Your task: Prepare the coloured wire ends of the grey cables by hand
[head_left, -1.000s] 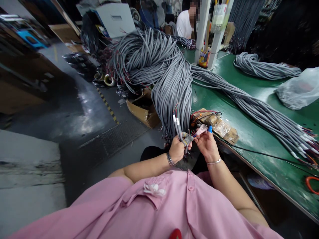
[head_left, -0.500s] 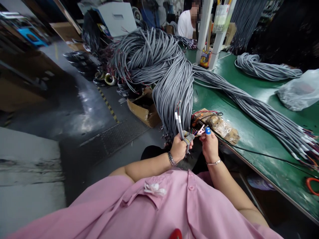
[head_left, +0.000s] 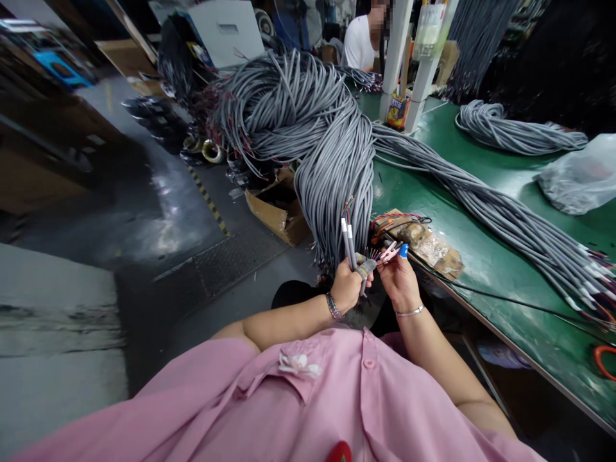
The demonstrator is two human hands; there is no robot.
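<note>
My left hand (head_left: 347, 285) is closed around a few grey cables (head_left: 350, 240), whose white-banded ends stand up with thin coloured wires sticking out. Grey-and-yellow covers sit on some of its fingers. Another spray of fine coloured wires (head_left: 373, 253) fans out from this hand toward the right one. My right hand (head_left: 402, 282), a blue cover on its thumb, is closed at a small pink clip-like piece (head_left: 389, 252) beside those wires. Its fingertips are partly hidden. A large heap of grey cables (head_left: 337, 173) hangs just beyond both hands.
On the green table (head_left: 505, 256) lie a long cable bundle (head_left: 481, 199), a coiled bundle (head_left: 514, 131), a plastic bag (head_left: 577, 176) and a taped cardboard piece (head_left: 433, 247) with leads. An open carton (head_left: 274, 215) stands on the floor. A person (head_left: 359, 42) in white sits behind.
My right hand has shifted slightly left, toward the wires, and turned so that more of the palm shows. My left hand keeps its hold on the cables, almost still.
</note>
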